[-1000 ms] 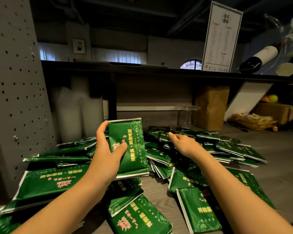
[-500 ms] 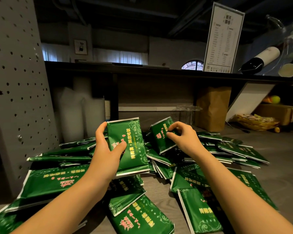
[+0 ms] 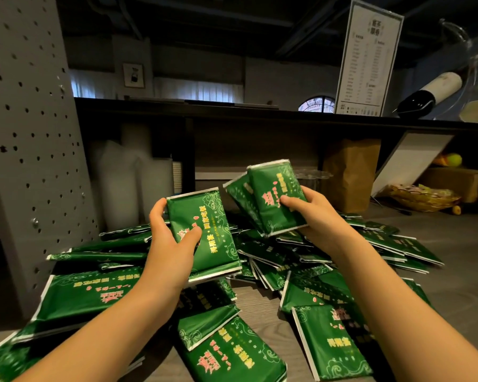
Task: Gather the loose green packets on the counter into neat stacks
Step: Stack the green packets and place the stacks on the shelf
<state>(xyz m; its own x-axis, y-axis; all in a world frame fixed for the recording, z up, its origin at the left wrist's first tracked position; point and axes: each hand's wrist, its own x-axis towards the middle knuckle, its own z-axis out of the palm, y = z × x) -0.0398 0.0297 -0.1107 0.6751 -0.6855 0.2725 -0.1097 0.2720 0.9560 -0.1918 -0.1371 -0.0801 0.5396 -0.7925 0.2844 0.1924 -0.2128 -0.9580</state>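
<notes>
Two bare hands are held above a grey tabletop covered by a heap of loose green packets. The left hand has its grip curled round one upright green packet, thumb on its face. Just beside it, the right hand pinches two fanned packets in its grip.

A grey pegboard panel stands at the left. A dark shelf runs across the back; on its right part a tall printed menu card stands upright, with a wine bottle lying on its side just beside it. Under the shelf are translucent white containers, clear plastic cups, a brown paper bag and a leaning white board. Farther right are a cardboard box, a yellow-green ball and a shallow golden basket. A framed picture hangs on the far wall.
</notes>
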